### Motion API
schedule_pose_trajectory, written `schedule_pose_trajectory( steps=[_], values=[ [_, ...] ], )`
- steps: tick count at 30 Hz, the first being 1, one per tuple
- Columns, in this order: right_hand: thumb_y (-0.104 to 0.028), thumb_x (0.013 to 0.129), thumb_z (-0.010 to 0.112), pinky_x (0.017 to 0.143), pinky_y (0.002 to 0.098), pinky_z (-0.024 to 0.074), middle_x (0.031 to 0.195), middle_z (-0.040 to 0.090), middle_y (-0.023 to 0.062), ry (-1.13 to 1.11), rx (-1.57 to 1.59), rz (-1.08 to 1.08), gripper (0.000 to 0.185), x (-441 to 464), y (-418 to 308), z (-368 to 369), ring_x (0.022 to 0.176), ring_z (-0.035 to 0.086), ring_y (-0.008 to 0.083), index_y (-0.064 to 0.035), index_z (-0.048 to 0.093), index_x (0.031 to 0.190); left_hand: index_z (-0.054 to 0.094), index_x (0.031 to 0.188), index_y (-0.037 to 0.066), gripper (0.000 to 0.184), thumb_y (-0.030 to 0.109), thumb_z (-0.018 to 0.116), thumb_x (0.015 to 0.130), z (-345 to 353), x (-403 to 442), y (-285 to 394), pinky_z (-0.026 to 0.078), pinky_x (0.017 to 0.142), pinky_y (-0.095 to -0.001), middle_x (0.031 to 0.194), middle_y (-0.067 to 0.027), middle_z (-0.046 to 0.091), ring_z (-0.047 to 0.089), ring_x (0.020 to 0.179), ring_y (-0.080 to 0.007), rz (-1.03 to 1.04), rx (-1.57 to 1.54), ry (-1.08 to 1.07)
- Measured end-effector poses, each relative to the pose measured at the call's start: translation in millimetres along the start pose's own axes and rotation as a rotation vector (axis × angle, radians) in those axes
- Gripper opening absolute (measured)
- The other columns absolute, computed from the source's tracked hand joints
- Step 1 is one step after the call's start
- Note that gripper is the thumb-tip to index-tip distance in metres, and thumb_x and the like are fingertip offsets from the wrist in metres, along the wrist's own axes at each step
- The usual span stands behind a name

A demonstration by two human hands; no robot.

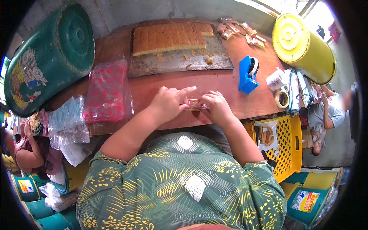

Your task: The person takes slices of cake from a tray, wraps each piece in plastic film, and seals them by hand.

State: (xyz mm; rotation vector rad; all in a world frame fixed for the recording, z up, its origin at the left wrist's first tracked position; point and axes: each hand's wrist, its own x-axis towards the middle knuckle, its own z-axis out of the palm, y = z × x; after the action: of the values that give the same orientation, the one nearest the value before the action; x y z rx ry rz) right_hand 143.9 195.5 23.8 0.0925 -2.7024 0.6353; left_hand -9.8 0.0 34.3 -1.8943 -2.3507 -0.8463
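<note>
A small cake slice in clear and red plastic wrap (193, 103) is held between my two hands, just above the table's near edge. My left hand (170, 100) pinches its left end, with the index finger pointing out to the right. On the other end, the fingers of my right hand (216, 104) are closed around the wrapper. Beyond my hands lies a metal tray (168, 68) bearing a sheet of yellow cake (168, 38), brown on top and cut into strips. Crumbs are scattered over the tray's bare front part.
Wrapped slices (241, 31) lie at the back right. A blue tape dispenser (247, 78), a white cup (276, 79) and a tape roll (282, 99) stand right. Red plastic wrappers (106, 92) lie left. Green (50, 57) and yellow (306, 46) buckets flank the table; a yellow crate (285, 143) sits below.
</note>
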Motion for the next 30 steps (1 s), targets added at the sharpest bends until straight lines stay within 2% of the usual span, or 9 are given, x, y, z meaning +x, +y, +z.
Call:
schedule_pose_trajectory(
  steps=[2,5,8,11,14,17,23,26,30],
  values=[
    [-0.016,0.081,0.083,0.080,0.0423,0.0548,0.093,0.074,0.0085,0.089,0.002,-0.022,0.021,-5,0,4,0.086,0.069,0.0284,-0.0097,0.070,0.096,0.056,0.148,0.022,0.064,0.030,0.079,0.089,6,-3,-4,0.046,0.083,-0.0422,0.090,0.0023,0.076,0.073,0.090,-0.0200,-0.016,0.043,-0.025],
    [-0.008,0.092,0.076,0.072,0.0351,0.0550,0.090,0.071,0.0064,0.098,0.378,0.500,0.010,-15,-11,0,0.079,0.066,0.0182,-0.0071,0.068,0.098,0.057,0.146,0.018,0.059,0.017,0.079,0.091,1,-11,-6,0.051,0.086,-0.0369,0.085,-0.0012,0.075,0.071,0.088,-0.0173,-0.176,-0.162,0.006],
    [-0.003,0.100,0.068,0.070,0.0289,0.0542,0.090,0.067,0.0039,0.141,0.675,0.652,0.004,-29,20,20,0.078,0.061,0.0103,-0.0043,0.067,0.103,0.060,0.141,0.014,0.049,0.008,0.073,0.095,5,-23,-21,0.052,0.082,-0.0306,0.089,-0.0043,0.076,0.069,0.094,-0.0105,-0.589,-0.680,0.029],
    [0.001,0.100,0.065,0.071,0.0271,0.0540,0.091,0.066,0.0028,0.176,0.737,0.553,0.008,-31,29,25,0.078,0.059,0.0080,-0.0026,0.067,0.108,0.066,0.133,0.010,0.037,0.002,0.068,0.097,40,-38,-59,0.052,0.083,-0.0277,0.100,-0.0057,0.075,0.067,0.099,-0.0096,-0.347,-1.008,0.100],
    [0.001,0.099,0.068,0.069,0.0265,0.0537,0.089,0.066,0.0031,0.000,0.778,0.607,0.008,-31,34,23,0.075,0.058,0.0076,-0.0014,0.069,0.106,0.073,0.120,0.007,0.025,0.001,0.067,0.096,19,-36,-51,0.053,0.089,-0.0286,0.107,-0.0058,0.074,0.067,0.098,-0.0120,-0.465,-1.016,-0.098],
    [-0.004,0.099,0.072,0.066,0.0274,0.0543,0.088,0.066,0.0014,0.086,0.942,0.793,0.003,-15,-6,7,0.074,0.059,0.0065,-0.0009,0.071,0.100,0.078,0.109,0.007,0.015,0.005,0.070,0.095,11,-35,-36,0.052,0.095,-0.0318,0.106,-0.0061,0.074,0.066,0.098,-0.0153,-0.543,-1.012,-0.096],
    [-0.011,0.083,0.086,0.078,0.0392,0.0534,0.093,0.068,0.0072,0.091,0.107,0.294,0.020,-26,19,6,0.086,0.062,0.0238,-0.0027,0.077,0.100,0.081,0.092,0.011,0.012,0.023,0.081,0.089,-5,-38,-20,0.046,0.099,-0.0435,0.102,-0.0053,0.070,0.062,0.111,-0.0260,-0.183,-0.022,0.139],
    [-0.017,0.079,0.089,0.086,0.0462,0.0504,0.098,0.066,0.0117,0.067,-0.025,0.255,0.024,-28,9,-4,0.098,0.059,0.0341,-0.0049,0.078,0.097,0.081,0.088,0.014,0.013,0.027,0.083,0.086,-8,-48,-13,0.040,0.103,-0.0478,0.106,-0.0030,0.066,0.057,0.118,-0.0281,-0.238,-0.015,0.109],
    [-0.024,0.080,0.087,0.090,0.0485,0.0483,0.104,0.067,0.0095,-0.109,-0.109,0.435,0.022,-19,14,-2,0.105,0.059,0.0348,-0.0078,0.077,0.092,0.078,0.088,0.016,0.013,0.028,0.082,0.085,5,-56,-28,0.038,0.105,-0.0500,0.112,-0.0026,0.063,0.054,0.124,-0.0290,-0.377,-0.006,0.071]
  ],
)
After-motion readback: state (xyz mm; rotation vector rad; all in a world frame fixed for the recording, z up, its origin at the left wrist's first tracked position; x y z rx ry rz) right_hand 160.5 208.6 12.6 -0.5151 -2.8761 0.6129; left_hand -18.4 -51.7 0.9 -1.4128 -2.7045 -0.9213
